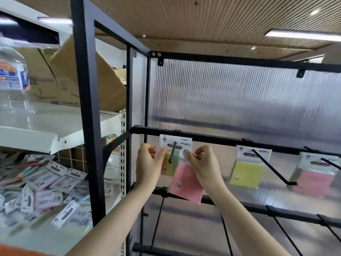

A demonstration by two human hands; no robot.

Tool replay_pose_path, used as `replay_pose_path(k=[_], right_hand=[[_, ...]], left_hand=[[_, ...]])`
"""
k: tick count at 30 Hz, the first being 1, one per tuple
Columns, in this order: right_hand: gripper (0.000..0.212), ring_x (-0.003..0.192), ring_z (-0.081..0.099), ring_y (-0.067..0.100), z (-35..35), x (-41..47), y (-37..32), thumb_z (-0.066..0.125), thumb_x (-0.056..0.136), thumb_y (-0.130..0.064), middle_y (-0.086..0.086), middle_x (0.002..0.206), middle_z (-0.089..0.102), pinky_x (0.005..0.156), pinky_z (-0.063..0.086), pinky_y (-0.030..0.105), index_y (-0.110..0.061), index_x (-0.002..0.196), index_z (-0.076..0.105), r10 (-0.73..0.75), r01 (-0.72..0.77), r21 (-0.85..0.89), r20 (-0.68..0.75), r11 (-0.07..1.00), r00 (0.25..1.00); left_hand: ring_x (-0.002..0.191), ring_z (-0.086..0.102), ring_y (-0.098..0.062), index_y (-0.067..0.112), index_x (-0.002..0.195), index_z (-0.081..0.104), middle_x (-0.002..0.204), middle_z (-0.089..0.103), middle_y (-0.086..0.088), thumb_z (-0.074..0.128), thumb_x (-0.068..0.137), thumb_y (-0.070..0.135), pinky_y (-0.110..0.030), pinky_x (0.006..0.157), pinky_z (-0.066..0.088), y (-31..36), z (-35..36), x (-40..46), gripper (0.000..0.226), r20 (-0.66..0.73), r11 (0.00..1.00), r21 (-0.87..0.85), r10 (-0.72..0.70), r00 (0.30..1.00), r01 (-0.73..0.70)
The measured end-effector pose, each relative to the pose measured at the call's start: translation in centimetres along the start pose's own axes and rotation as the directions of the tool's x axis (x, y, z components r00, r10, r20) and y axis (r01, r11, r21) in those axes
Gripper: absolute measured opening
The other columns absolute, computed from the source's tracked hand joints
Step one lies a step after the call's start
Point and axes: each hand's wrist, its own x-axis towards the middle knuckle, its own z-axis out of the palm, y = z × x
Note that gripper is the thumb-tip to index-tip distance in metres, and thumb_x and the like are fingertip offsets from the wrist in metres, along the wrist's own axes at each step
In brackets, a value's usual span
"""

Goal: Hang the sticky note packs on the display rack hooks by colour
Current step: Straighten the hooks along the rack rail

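Both our hands, left hand (147,161) and right hand (200,159), pinch a pink sticky note pack (185,182) at the leftmost hook (172,152). Right of them, two packs hang; many loose packs (42,189) remain left.

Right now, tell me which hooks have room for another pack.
Free: the lower-rail hooks below the yellow pack, all bare. Crowded: the left hook, where both hands work the pink pack over a multicolour pack.
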Motion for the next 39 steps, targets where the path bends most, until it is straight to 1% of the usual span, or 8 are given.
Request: replay_pose_path(k=[9,12,19,23,25,28,33,39], right_hand=[[0.03,0.078,0.055,0.019,-0.9,-0.8,1.6,0.059,0.089,-0.045,-0.004,0.084,0.057,0.062,0.042,0.032,-0.017,0.093,0.05,0.025,-0.022,-0.05,0.071,0.999,0.997],[0.022,0.068,0.051,0.013,-2.1,-2.4,2.3,0.058,0.092,-0.037,-0.007,0.074,0.056,0.054,0.036,0.026,-0.017,0.085,0.054,-0.02,0.022,-0.021,0.096,1.0,0.995],[0.02,0.058,0.045,0.004,-6.3,-6.6,3.9,0.052,0.097,-0.024,-0.011,0.064,0.053,0.05,0.031,0.016,-0.018,0.078,0.056,-0.117,0.122,-0.031,0.14,0.992,0.983],[0.021,0.064,0.05,-0.001,-9.8,-9.1,4.9,0.046,0.097,-0.008,-0.015,0.07,0.056,0.056,0.038,0.012,-0.02,0.082,0.055,-0.178,0.187,-0.058,0.137,0.981,0.974],[0.025,0.063,0.052,-0.002,-11.8,-10.4,5.3,0.046,0.098,-0.011,-0.016,0.069,0.056,0.055,0.038,0.012,-0.024,0.078,0.053,-0.185,0.193,-0.053,0.119,0.98,0.975],[0.02,0.065,0.054,-0.007,-14.8,-11.9,6.4,0.048,0.098,-0.01,-0.015,0.072,0.06,0.058,0.038,0.01,-0.018,0.084,0.06,-0.177,0.18,-0.014,0.122,0.984,0.977],[0.01,0.077,0.063,0.0,-19.9,-13.9,8.3,0.059,0.092,-0.005,-0.008,0.083,0.069,0.066,0.046,0.012,-0.014,0.092,0.063,-0.127,0.128,0.139,-0.013,0.982,0.992],[0.015,0.066,0.059,0.017,-25.1,-14.9,9.4,0.06,0.091,-0.005,0.003,0.069,0.066,0.061,0.047,0.034,-0.016,0.082,0.065,-0.056,0.117,0.268,-0.226,0.956,0.973]], left_hand=[[0.068,0.052,-0.023,0.013,0.082,0.047,0.071,0.051,0.005,0.062,0.089,0.031,-0.029,0.057,0.035,0.1,0.1,-1.5,0.024,-0.066,0.986,0.16,-0.032,0.997,0.042],[0.068,0.055,-0.023,0.012,0.086,0.047,0.072,0.053,0.004,0.053,0.095,0.03,-0.033,0.057,0.042,1.0,-0.1,-4.4,0.021,-0.054,0.989,0.146,0.023,0.998,-0.015],[0.063,0.053,-0.006,0.008,0.088,0.059,0.071,0.058,0.0,0.053,0.094,0.031,-0.016,0.059,0.038,5.3,1.7,-12.0,0.025,0.301,0.994,0.019,0.093,0.949,-0.103],[0.076,0.064,-0.011,0.019,0.093,0.061,0.082,0.067,0.0,0.058,0.09,0.038,-0.028,0.064,0.05,6.7,3.8,-15.0,0.019,0.451,0.999,-0.042,0.027,0.892,-0.009],[0.078,0.066,-0.018,0.018,0.09,0.059,0.084,0.069,-0.003,0.06,0.091,0.032,-0.026,0.058,0.051,7.6,4.8,-16.4,0.014,0.459,0.995,-0.085,-0.002,0.888,0.045],[0.075,0.066,-0.023,0.012,0.082,0.059,0.077,0.069,-0.006,0.064,0.088,0.028,-0.032,0.065,0.05,9.1,6.4,-18.4,0.017,0.468,0.99,-0.139,0.038,0.883,0.031],[0.066,0.062,-0.017,0.003,0.081,0.055,0.075,0.066,-0.012,0.063,0.089,0.022,-0.03,0.052,0.044,11.8,8.6,-21.4,0.021,0.501,0.979,-0.199,0.065,0.863,0.042],[0.076,0.064,-0.036,0.014,0.083,0.06,0.081,0.068,-0.013,0.064,0.089,0.023,-0.052,0.068,0.052,15.0,11.4,-22.9,0.011,0.546,0.945,-0.317,0.108,0.831,0.086]])
